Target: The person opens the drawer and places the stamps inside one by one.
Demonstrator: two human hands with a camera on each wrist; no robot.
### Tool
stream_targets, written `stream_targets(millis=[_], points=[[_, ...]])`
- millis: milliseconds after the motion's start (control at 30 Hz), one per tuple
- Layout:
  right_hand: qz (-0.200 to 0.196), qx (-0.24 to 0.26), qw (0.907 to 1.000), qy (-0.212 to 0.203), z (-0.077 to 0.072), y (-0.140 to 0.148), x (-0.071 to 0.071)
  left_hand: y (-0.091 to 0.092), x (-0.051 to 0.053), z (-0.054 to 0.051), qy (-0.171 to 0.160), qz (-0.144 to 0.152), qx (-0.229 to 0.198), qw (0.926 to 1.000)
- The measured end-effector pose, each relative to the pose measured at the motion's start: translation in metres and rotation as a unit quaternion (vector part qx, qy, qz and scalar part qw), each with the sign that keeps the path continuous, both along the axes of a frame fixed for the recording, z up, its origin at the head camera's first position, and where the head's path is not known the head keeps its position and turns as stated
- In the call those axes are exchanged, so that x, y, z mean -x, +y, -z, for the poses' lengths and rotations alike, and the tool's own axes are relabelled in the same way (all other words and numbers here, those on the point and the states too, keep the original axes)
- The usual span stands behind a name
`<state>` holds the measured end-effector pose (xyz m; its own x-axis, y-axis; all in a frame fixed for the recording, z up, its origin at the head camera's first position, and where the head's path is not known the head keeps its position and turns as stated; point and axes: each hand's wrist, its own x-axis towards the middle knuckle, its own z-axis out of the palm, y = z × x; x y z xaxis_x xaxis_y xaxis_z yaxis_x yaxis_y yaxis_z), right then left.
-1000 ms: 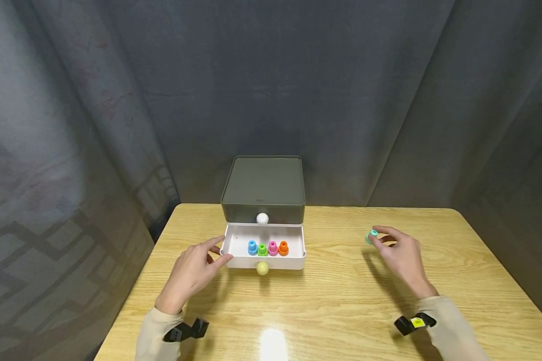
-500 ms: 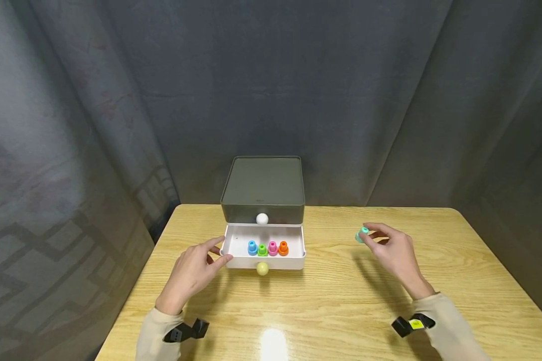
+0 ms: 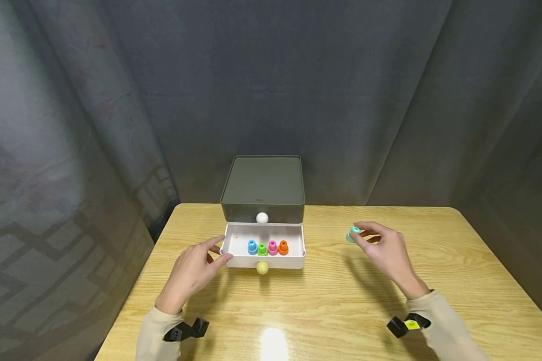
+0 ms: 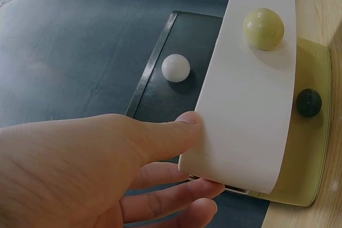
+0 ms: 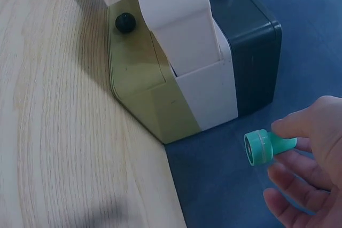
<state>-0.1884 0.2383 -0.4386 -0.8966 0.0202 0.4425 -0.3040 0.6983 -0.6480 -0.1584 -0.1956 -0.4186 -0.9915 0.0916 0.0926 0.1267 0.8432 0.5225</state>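
A white drawer (image 3: 293,262) with a pale yellow knob (image 3: 262,267) is pulled out from a small drawer cabinet (image 3: 263,181). My left hand (image 3: 193,271) holds the drawer's front left corner, with the thumb on the front panel and the fingers at the side. In the drawer stand a blue peg (image 3: 252,247), a green peg (image 3: 262,249), a pink peg (image 3: 273,247) and an orange peg (image 3: 283,247) in a row. To the right, above the table, my right hand (image 3: 384,250) pinches a teal plastic peg (image 5: 261,147) with a wide hollow base and narrower neck.
The cabinet's dark top tier bears a white knob (image 3: 262,218). Below the white drawer, an olive-yellow tier (image 5: 133,62) with a black knob (image 5: 125,23) shows in the wrist views. Grey curtains (image 3: 271,100) hang behind and beside the wooden table (image 3: 334,311).
My right hand has moved left toward the drawer with the teal peg in its fingers. The left hand, the drawer and the pegs in it have stayed in place.
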Motion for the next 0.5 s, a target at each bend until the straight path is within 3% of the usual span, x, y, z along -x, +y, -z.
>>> stream_targets(millis=[200,500], points=[[-0.015,-0.001,0.9998,0.015,-0.004,-0.007,0.0,0.0,0.0,0.0,-0.001,0.0,-0.002,1.0],[-0.033,0.001,0.9994,0.005,-0.011,-0.02,-0.002,0.0,0.0,-0.001,-0.004,-0.001,-0.002,1.0]])
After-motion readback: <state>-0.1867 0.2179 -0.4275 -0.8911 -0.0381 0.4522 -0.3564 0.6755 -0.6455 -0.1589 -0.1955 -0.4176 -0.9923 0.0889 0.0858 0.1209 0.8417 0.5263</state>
